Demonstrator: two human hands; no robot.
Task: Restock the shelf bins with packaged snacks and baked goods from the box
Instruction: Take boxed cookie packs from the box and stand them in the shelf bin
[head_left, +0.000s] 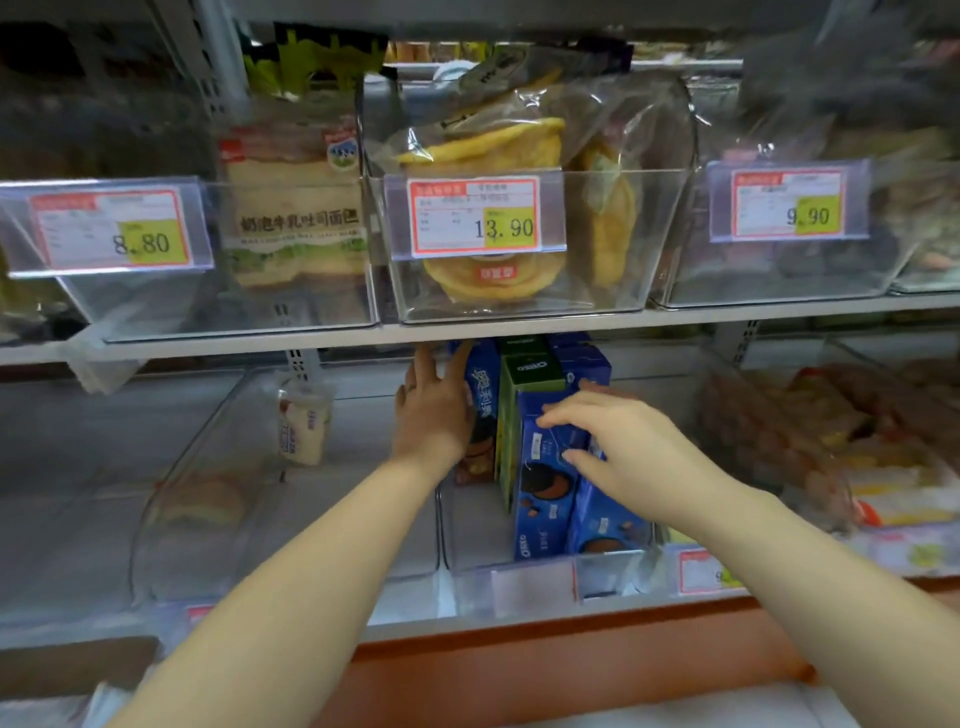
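The left Oreo box (483, 395) was braced by the flat, released left hand (434, 410); the near Oreo box (545, 493) was covered by the right hand (623, 447), its grasp impossible to tell; even, upright squaring was called for.

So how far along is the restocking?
Done: several Oreo boxes stand in the lower middle bin. In hand: the left hand presses the leftmost box and the right hand touches the front box, apparently squaring them. Left: the lower left bin looks nearly bare.
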